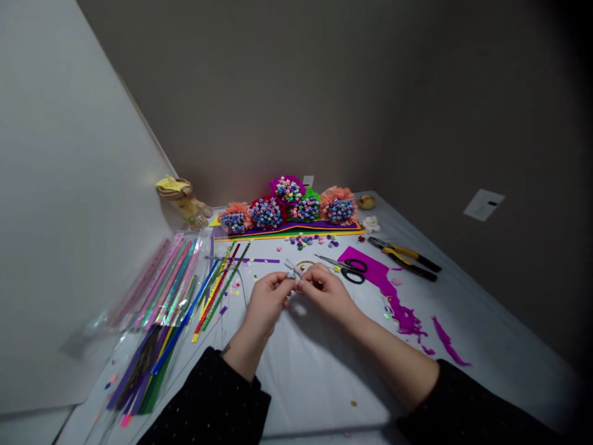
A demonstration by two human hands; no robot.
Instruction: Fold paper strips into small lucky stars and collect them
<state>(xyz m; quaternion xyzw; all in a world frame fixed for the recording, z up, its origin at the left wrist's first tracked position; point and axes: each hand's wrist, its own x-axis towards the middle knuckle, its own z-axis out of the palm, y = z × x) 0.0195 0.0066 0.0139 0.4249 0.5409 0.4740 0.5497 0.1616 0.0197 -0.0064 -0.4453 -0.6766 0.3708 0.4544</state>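
My left hand (267,303) and my right hand (330,295) meet above the middle of the white table. Both hands pinch a small, shiny, pale strip (291,271) between thumb and fingertips. Its lower part is hidden by the fingers, and its exact kind is too small to make out. Just behind the fingers lies a small gold-coloured round thing (303,267), partly covered by my right hand. Scissors with black handles (354,271) rest to the right of my right hand, blades pointing left. Tiny folded paper stars (306,241) are scattered beyond my hands.
Plastic sleeves of coloured strips (162,278) and loose glittery strips (220,293) lie at the left. Bouquets of stars (266,213) stand on stacked coloured sheets (287,230) at the back. At the right are yellow-black pliers (405,256) and torn magenta paper (365,262).
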